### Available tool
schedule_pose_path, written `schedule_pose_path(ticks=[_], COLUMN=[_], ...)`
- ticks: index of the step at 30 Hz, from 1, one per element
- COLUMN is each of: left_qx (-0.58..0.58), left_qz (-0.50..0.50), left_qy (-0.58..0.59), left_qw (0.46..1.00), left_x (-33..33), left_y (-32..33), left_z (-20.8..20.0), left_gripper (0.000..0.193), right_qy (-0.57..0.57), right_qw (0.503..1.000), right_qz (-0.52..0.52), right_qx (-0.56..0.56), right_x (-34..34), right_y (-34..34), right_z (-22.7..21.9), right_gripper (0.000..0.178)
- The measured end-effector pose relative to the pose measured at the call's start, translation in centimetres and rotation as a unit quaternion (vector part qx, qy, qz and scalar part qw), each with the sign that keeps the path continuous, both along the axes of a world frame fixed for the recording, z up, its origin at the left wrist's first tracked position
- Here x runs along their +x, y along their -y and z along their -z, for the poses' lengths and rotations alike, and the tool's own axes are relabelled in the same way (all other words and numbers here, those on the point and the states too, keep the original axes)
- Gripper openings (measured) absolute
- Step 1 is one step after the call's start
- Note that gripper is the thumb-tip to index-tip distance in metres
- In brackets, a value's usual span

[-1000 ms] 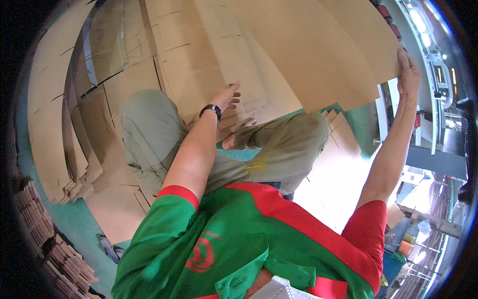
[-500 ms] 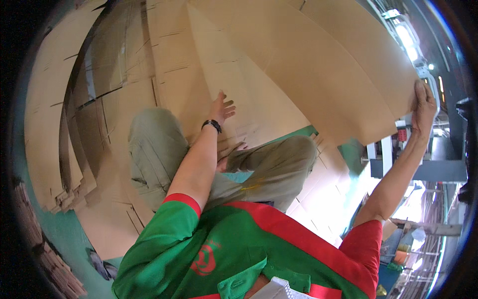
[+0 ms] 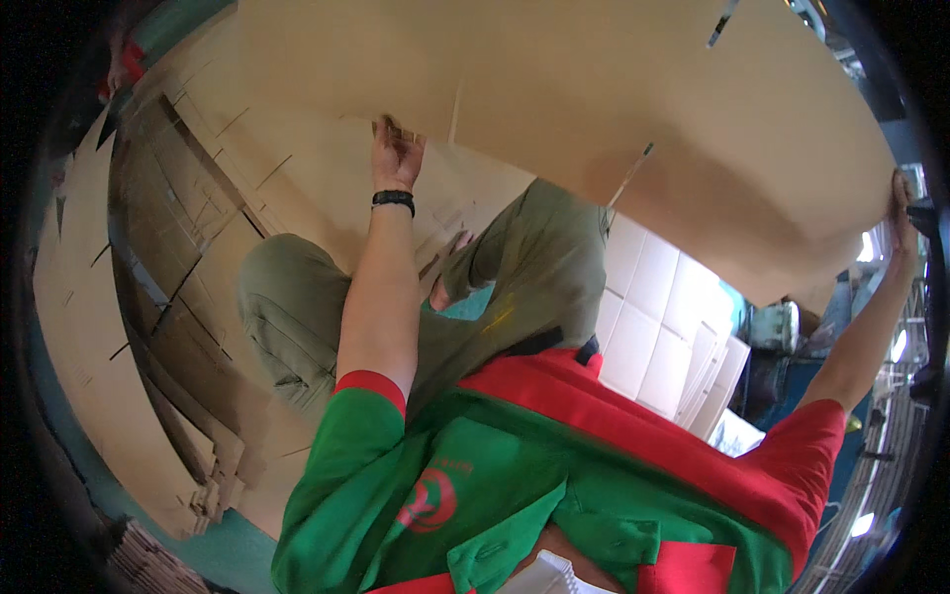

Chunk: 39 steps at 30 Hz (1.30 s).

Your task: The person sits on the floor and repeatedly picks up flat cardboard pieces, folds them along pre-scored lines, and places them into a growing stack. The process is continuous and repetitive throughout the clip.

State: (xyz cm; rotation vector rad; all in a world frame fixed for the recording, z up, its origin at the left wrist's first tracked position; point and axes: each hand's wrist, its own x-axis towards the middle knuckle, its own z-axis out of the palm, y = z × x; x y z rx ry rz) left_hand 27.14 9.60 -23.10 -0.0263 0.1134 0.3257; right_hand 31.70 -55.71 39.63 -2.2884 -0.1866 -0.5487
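A large brown cardboard sheet [image 3: 594, 89] with slots cut in it is raised in front of me, bowed across the upper part of the view. My left hand [image 3: 399, 153], a black band on its wrist, is closed on the sheet's near edge, its fingertips partly hidden. At the far right my right hand [image 3: 902, 223] grips the sheet's right-hand edge. Under the raised sheet lie more flat cardboard sheets [image 3: 287, 188], and my bent legs [image 3: 297, 307] rest on them.
Slotted cardboard sheets [image 3: 74, 297] are stacked at the left. Pale panels [image 3: 643, 307] lie to my right, with a pale-lidded container [image 3: 775, 325] beyond them. Another cardboard pile [image 3: 148, 564] is at lower left. Part of another person, with red clothing [image 3: 132, 61], shows at upper left.
My left hand has gone from open above the lower sheets to closed on the raised sheet's edge. The raised sheet has swung across toward me, and my right hand has moved farther right.
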Motion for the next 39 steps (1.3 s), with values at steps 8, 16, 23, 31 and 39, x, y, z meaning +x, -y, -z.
schedule_pose_path(ticks=[8,16,23,31,39], left_qx=[0.068,0.116,0.095,0.108,0.158], left_qz=[-0.024,0.001,-0.047,-0.024,-0.082], left_qy=[0.049,0.053,0.050,0.074,-0.088], left_qw=[0.996,0.992,0.993,0.991,0.980], left_x=[1.6,0.7,1.1,0.8,-0.7], left_y=[0.7,0.4,-1.4,-3.4,-2.5], left_z=[-5.3,-6.8,-6.9,-6.5,-7.4], left_gripper=[0.014,0.012,0.012,0.011,0.025], right_qy=[0.103,-0.027,-0.076,-0.108,-0.114], right_qw=[0.976,0.988,0.994,0.993,0.987], right_qz=[0.091,0.072,0.053,0.042,-0.092], right_qx=[-0.171,0.137,0.062,0.024,0.068], right_x=[1.1,0.4,0.6,3.1,6.1], right_y=[12.2,12.9,13.3,13.9,13.1], right_z=[4.0,5.8,5.0,4.7,10.7], right_gripper=[0.048,0.049,0.046,0.045,0.046])
